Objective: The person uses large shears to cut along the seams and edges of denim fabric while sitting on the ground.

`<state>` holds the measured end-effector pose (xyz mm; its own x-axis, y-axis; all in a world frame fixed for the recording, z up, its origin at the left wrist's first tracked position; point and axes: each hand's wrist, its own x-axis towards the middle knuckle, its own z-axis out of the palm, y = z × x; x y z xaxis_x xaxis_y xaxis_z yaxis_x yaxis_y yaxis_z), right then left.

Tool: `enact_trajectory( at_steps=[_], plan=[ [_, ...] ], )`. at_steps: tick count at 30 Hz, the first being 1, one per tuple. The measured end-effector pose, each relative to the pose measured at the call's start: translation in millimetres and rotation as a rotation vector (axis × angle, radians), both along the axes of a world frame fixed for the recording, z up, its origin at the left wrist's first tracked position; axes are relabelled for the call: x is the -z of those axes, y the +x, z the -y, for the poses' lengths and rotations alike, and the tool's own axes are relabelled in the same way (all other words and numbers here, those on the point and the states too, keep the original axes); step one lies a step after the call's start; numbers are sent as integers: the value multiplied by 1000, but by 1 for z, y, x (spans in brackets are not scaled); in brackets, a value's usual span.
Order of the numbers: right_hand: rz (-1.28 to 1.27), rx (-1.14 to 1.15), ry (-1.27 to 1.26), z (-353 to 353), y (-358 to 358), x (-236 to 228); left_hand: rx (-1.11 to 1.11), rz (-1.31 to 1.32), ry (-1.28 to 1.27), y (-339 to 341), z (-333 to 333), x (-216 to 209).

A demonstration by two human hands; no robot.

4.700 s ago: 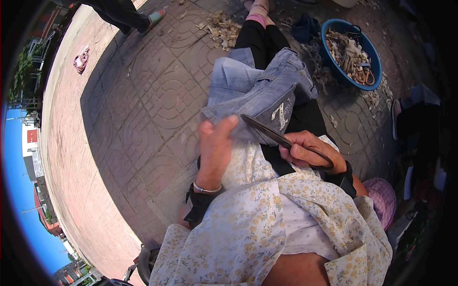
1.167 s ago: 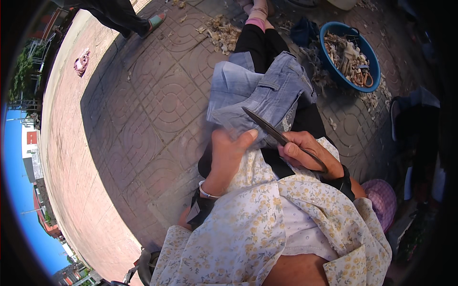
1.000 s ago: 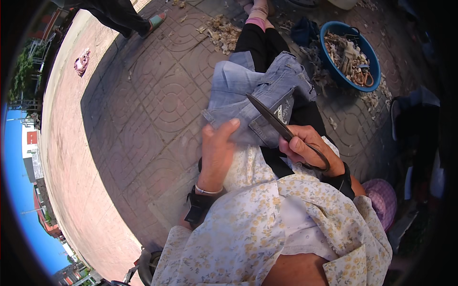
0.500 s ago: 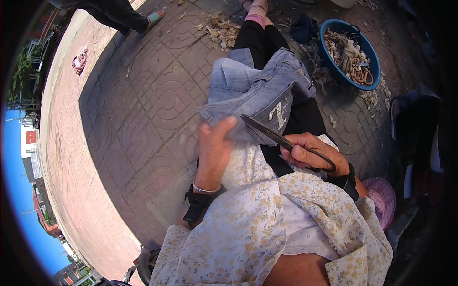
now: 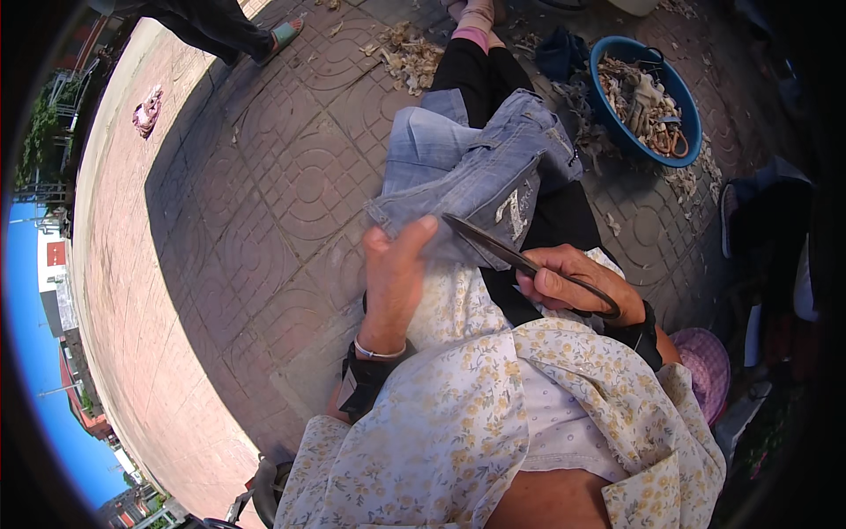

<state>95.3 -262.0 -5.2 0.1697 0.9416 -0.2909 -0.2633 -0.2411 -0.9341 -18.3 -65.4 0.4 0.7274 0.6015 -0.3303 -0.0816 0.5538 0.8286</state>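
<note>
A pair of faded blue jeans (image 5: 471,172) lies bunched across my outstretched legs, with a pale printed patch on the denim. My left hand (image 5: 394,273) grips the near edge of the cloth, thumb on top and fingers partly hidden beneath. In my right hand (image 5: 577,280) is a pair of dark scissors (image 5: 489,242), its loop handle showing under the palm. The blades point left over the denim, their tips just right of my left thumb. They look nearly closed; whether they touch the cloth, I cannot tell.
A blue basin (image 5: 597,110) of cloth scraps (image 5: 643,97) stands at the far right, with orange-brown handles among the scraps. More scraps (image 5: 410,57) litter the paving. A person's sandalled foot (image 5: 284,37) shows at the far left. A pink checked hat (image 5: 702,370) lies by my right elbow.
Almost nothing differs. My left hand has shifted very slightly at the denim's edge, and the scissors stay in nearly the same place.
</note>
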Motion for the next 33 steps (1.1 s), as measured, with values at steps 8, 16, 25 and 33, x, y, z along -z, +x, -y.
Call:
enact_trajectory(
  at_steps=[8,16,25,33],
  plan=[
    [63,23,68,-3,-4,10,-23,9,-152,2,4,-4],
    [168,60,93,-8,-4,12,23,-101,-57,-4,5,11],
    [16,-1,11,1,2,2,4,-6,-83,-1,-1,6],
    [28,-21,-20,1,3,4,-13,22,-112,-1,0,7]
  ],
)
